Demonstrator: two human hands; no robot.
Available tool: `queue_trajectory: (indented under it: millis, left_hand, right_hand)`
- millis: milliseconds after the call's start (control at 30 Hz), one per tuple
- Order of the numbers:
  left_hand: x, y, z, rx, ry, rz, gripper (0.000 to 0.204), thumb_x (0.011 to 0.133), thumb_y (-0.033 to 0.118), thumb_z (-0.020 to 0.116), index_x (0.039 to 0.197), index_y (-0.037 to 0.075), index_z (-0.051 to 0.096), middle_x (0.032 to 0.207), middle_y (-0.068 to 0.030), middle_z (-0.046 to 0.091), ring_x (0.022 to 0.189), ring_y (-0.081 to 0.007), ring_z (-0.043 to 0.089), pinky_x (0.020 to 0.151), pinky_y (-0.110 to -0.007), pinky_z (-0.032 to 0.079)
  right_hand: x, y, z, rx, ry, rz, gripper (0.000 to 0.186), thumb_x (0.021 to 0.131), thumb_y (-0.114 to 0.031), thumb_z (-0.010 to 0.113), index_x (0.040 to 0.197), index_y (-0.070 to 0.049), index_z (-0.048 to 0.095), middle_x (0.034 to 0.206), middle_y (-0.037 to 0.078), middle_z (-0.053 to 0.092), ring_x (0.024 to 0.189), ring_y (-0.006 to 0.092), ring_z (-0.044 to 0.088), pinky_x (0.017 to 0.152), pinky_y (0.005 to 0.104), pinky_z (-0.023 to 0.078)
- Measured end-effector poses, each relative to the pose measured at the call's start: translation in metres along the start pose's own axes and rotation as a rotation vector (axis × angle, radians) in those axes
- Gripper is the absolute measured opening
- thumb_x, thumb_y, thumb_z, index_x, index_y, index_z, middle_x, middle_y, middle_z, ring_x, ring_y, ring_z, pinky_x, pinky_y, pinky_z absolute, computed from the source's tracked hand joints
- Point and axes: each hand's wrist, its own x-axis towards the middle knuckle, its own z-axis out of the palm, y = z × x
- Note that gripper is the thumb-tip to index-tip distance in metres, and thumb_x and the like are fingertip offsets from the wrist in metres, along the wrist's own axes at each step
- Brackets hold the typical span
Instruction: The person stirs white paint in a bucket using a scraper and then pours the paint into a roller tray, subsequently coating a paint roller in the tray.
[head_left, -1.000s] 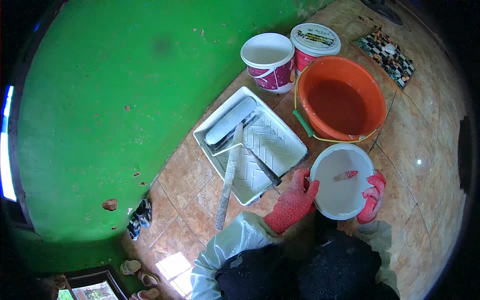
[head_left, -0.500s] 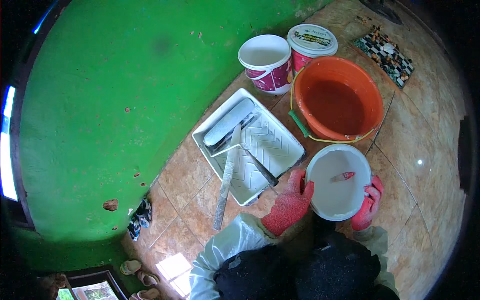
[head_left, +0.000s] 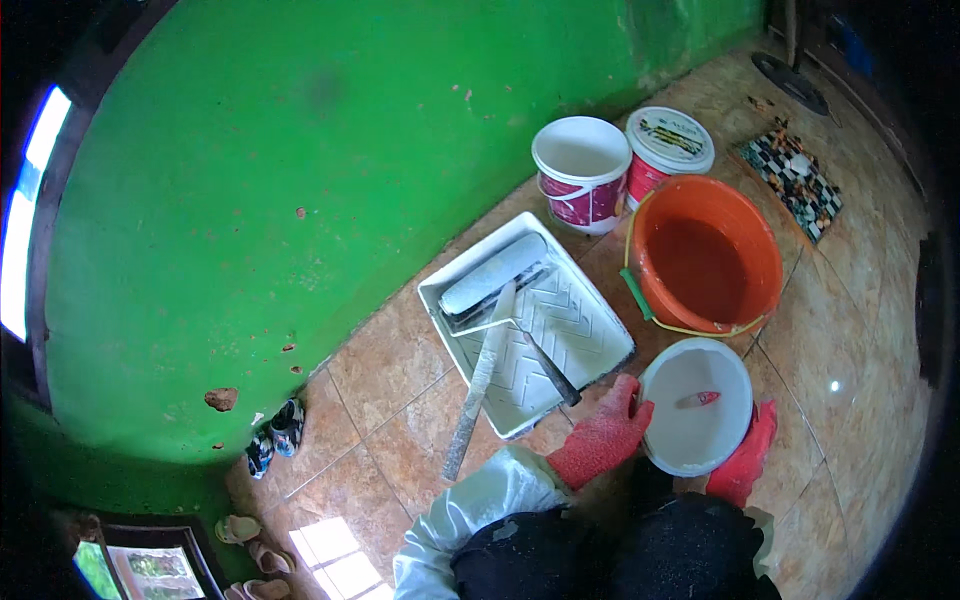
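Observation:
My left hand [head_left: 600,440], in a red textured glove, is closed on the left side of a small white bucket [head_left: 697,440]. My right hand [head_left: 740,460], also red-gloved, grips its right side, fingers partly hidden. A small red-and-white item [head_left: 703,399] shows inside the bucket. Just left stands a white ridged paint tray [head_left: 560,310], holding a roller [head_left: 492,272] with a black handle [head_left: 550,368]; a long paint-stained stick [head_left: 470,420] lies across the tray.
An orange bucket [head_left: 750,240] of brownish liquid sits beyond, with two white-and-pink pails [head_left: 585,200] behind it. A checkered board with pieces [head_left: 785,170] lies at back right. A green wall [head_left: 250,120] runs along the left; footwear [head_left: 285,430] stands beside it.
The view has tilted, so the tray, pails and buckets appear lower and farther right. My hands remain on the white bucket, the right fingers sitting slightly lower on its side.

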Motion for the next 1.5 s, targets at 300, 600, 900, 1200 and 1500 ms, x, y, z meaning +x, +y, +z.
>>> queue_trajectory:
  millis: [300, 600, 900, 1200, 1500]
  left_hand:
    - [0.002, -0.001, -0.007, -0.002, -0.073, 0.062, 0.031, 0.086, 0.029, 0.055, 0.099, 0.003, 0.047, 0.085, -0.0211, 0.056, 0.084, -0.0366, 0.057, 0.071, -0.043, 0.044]
    - [0.003, 0.006, -0.017, 0.074, -0.109, 0.092, 0.030, 0.086, 0.031, 0.054, 0.096, 0.004, 0.047, 0.082, -0.0198, 0.056, 0.082, -0.0347, 0.057, 0.069, -0.042, 0.045]
    - [0.006, -0.002, -0.014, -0.007, -0.133, 0.043, 0.031, 0.085, 0.031, 0.055, 0.098, 0.004, 0.047, 0.084, -0.0189, 0.056, 0.080, -0.0351, 0.057, 0.068, -0.042, 0.044]
    - [0.008, -0.008, -0.009, -0.014, -0.102, 0.093, 0.028, 0.085, 0.028, 0.057, 0.095, 0.004, 0.048, 0.083, -0.0196, 0.056, 0.078, -0.0344, 0.057, 0.067, -0.043, 0.044]
    - [0.008, -0.010, -0.008, -0.025, -0.094, 0.089, 0.028, 0.085, 0.028, 0.057, 0.095, 0.003, 0.047, 0.081, -0.0187, 0.055, 0.075, -0.0333, 0.057, 0.065, -0.042, 0.044]
  right_hand:
    - [0.010, 0.009, -0.004, -0.217, 0.224, -0.279, 0.041, 0.092, -0.033, 0.043, 0.125, -0.009, 0.043, 0.111, 0.015, 0.057, 0.105, 0.0295, 0.052, 0.095, 0.0449, 0.038]
    - [0.006, 0.013, -0.001, -0.306, 0.186, -0.339, 0.041, 0.092, -0.017, 0.045, 0.131, -0.009, 0.036, 0.119, 0.015, 0.051, 0.102, 0.0269, 0.052, 0.089, 0.0404, 0.043]
    - [0.008, 0.014, -0.010, -0.347, 0.063, -0.402, 0.043, 0.092, -0.015, 0.044, 0.133, -0.009, 0.033, 0.119, 0.013, 0.048, 0.103, 0.0237, 0.051, 0.087, 0.0367, 0.044]
    - [0.016, 0.010, -0.008, -0.262, 0.211, -0.520, 0.039, 0.093, -0.018, 0.043, 0.131, -0.010, 0.037, 0.118, 0.013, 0.048, 0.106, 0.0254, 0.050, 0.089, 0.0383, 0.044]
    - [0.013, 0.014, 0.000, -0.196, 0.207, -0.432, 0.038, 0.092, -0.014, 0.042, 0.130, -0.009, 0.038, 0.122, 0.014, 0.045, 0.110, 0.0279, 0.047, 0.093, 0.0421, 0.042]
